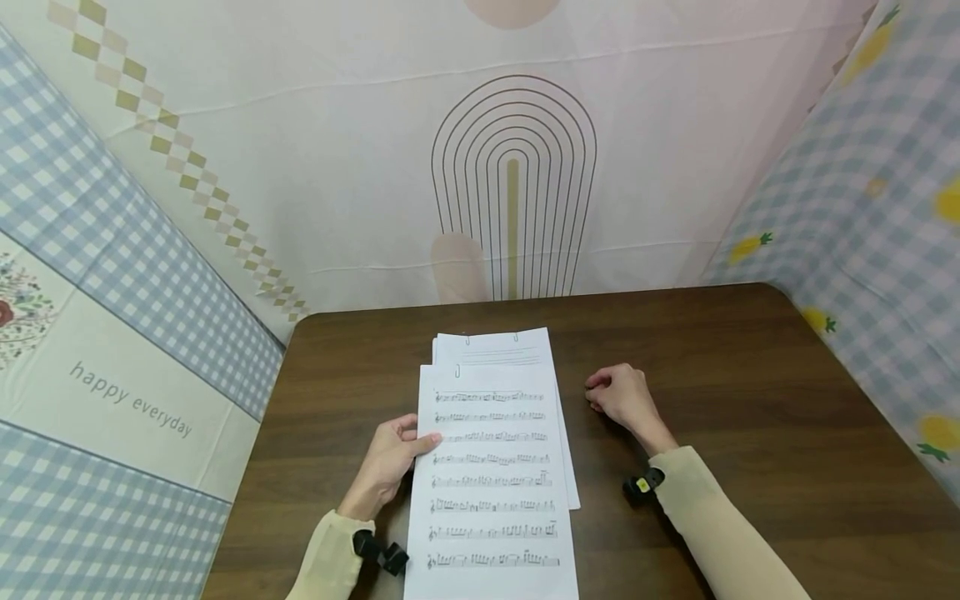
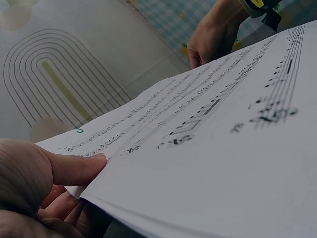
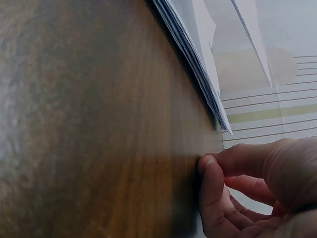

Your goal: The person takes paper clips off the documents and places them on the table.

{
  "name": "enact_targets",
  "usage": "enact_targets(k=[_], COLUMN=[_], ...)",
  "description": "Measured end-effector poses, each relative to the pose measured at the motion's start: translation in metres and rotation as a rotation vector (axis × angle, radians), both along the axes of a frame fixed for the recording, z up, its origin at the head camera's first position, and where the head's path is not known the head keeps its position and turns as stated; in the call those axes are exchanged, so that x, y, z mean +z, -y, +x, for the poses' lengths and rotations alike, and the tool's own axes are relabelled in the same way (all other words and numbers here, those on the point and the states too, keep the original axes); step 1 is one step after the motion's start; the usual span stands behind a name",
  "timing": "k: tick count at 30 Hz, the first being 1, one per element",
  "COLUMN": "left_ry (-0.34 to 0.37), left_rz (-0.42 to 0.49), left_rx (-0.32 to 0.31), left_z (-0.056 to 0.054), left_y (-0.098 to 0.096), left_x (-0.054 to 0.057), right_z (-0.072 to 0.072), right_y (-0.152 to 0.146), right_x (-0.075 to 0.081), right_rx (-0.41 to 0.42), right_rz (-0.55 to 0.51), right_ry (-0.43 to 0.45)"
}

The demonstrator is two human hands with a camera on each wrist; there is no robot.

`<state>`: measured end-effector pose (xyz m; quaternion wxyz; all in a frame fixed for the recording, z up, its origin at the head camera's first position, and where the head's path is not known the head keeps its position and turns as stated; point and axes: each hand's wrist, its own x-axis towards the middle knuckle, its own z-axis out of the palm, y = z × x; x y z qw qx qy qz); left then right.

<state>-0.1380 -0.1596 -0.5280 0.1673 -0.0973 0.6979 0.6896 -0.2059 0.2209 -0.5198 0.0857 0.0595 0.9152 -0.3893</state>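
Note:
My left hand (image 1: pixel 392 457) grips the left edge of a sheet of music (image 1: pixel 491 467), thumb on top and fingers underneath. In the left wrist view the sheet stands raised and slightly bowed, with the thumb (image 2: pixel 81 168) lying on its margin. A paper clip (image 1: pixel 457 372) sits at the sheet's top edge, greenish in the left wrist view. On the table, right of the papers, rests my right hand (image 1: pixel 624 398). Its fingers (image 3: pixel 214 193) are curled, with thumb and index fingertips together at the tabletop. No object shows between them.
Beneath and behind the held sheet, a stack of papers (image 1: pixel 491 346) lies on the brown table (image 1: pixel 705 367), with two clips along its top edge. A patterned white cloth (image 1: pixel 360 183) hangs behind the table. Checked cloths (image 1: pixel 135 192) hang at both sides.

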Motion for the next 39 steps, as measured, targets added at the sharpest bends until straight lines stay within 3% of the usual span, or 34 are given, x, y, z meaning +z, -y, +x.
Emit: enact_targets(k=[18,29,39], left_ry=[0.008,0.011,0.004], left_rz=[0.010,0.013,0.047], left_rx=[-0.011,-0.026,-0.071], left_z=[0.002,0.002,0.006], left_y=[-0.004,-0.009,-0.015], left_x=[-0.002,0.000,-0.002], right_z=[0.008,0.011,0.012], right_y=[-0.005,-0.005,0.022], right_x=[0.001,0.027,0.052], right_rx=[-0.022,0.008,0.144], right_rz=[-0.054,-0.133,-0.159], right_ry=[-0.037,-0.167,-0.268])
